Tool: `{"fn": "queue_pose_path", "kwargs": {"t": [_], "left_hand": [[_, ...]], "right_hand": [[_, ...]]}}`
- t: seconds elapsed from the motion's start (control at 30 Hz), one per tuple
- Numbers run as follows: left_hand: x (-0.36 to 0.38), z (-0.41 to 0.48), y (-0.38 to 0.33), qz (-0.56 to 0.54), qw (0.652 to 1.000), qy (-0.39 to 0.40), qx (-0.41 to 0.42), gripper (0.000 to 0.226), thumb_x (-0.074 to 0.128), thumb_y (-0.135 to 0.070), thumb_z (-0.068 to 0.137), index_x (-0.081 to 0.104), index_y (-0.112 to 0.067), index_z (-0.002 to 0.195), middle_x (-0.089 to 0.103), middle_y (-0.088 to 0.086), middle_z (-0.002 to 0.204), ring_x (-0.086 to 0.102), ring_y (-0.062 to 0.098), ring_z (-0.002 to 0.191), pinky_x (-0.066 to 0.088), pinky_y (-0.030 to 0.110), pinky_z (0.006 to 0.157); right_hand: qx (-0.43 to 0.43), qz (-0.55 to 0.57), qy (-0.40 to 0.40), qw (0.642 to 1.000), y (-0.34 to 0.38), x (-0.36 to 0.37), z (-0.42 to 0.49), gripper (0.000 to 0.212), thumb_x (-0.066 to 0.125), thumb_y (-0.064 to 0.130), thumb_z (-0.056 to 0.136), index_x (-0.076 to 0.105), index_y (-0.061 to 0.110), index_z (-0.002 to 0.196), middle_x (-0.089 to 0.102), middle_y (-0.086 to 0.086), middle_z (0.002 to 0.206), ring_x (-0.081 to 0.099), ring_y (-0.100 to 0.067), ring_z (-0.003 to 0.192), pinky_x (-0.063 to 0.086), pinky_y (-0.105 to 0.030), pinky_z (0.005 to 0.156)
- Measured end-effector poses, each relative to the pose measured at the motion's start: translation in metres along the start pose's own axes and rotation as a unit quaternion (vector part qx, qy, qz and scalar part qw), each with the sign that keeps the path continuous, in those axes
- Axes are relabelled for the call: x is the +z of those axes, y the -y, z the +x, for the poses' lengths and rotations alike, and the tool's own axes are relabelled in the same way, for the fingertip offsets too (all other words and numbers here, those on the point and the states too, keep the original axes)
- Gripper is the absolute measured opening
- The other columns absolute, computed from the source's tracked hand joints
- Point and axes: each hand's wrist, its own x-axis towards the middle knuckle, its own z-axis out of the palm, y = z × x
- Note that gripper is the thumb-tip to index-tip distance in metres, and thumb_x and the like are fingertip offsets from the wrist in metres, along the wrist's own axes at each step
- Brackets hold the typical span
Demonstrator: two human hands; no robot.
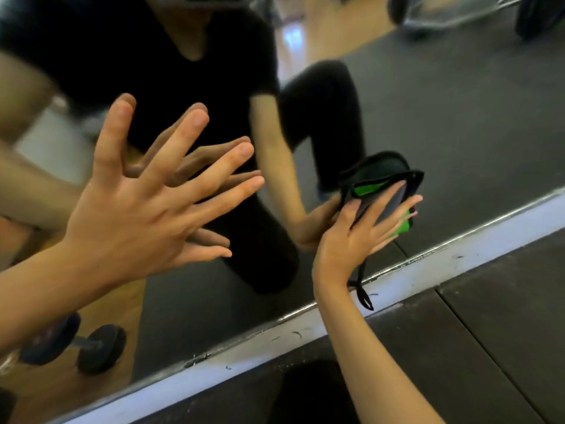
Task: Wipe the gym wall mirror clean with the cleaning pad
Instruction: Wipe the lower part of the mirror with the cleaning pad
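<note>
Right hand (363, 231) pressing black-and-green cleaning pad (382, 191) flat against wall mirror (443, 123), low at right, just above mirror's bottom edge; fingers lying straight across pad's back. Pad's black strap (363, 289) hanging down past wrist. Left hand (137, 206) spreading wide at left, fingers splayed, holding nothing; whether fingertips are touching glass cannot be told. White baseboard strip (428, 270) running beneath mirror. Dark rubber floor mat (489, 347) lying near. Dumbbell (76, 347) showing in reflection, lower left.
</note>
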Motion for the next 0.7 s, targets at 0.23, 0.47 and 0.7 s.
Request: {"fn": "queue_pose_path", "kwargs": {"t": [0.23,0.47,0.7], "left_hand": [[-0.004,-0.013,0.015,-0.156,0.981,0.033,-0.113,0.07,0.045,-0.039,0.11,0.005,-0.041,0.167,0.001,0.002,0.178,-0.012,0.039,0.162,-0.019,0.091,0.094],[-0.008,-0.01,0.001,-0.049,0.994,0.007,-0.096,0.08,0.052,-0.04,0.109,-0.002,-0.043,0.167,0.001,0.0,0.178,-0.011,0.039,0.162,-0.013,0.091,0.098],[-0.004,-0.005,0.003,-0.039,0.995,0.052,-0.079,0.063,0.039,-0.052,0.111,0.015,-0.039,0.168,-0.004,-0.001,0.177,-0.013,0.038,0.162,-0.019,0.094,0.088]], "right_hand": [[0.013,0.003,0.124,0.992,-0.032,-0.013,-0.067,0.078,0.043,0.045,0.097,0.0,0.036,0.161,-0.013,-0.015,0.171,-0.015,-0.038,0.158,-0.004,-0.063,0.125],[0.034,0.01,0.047,0.998,-0.04,-0.006,-0.025,0.072,0.032,0.057,0.105,0.008,0.022,0.164,-0.005,-0.012,0.173,-0.006,-0.031,0.16,-0.001,-0.056,0.128],[0.162,0.028,0.182,0.97,-0.075,-0.019,-0.112,0.089,0.037,0.05,0.086,-0.007,0.016,0.156,-0.024,-0.003,0.17,-0.016,-0.025,0.159,0.004,-0.055,0.128]]}}
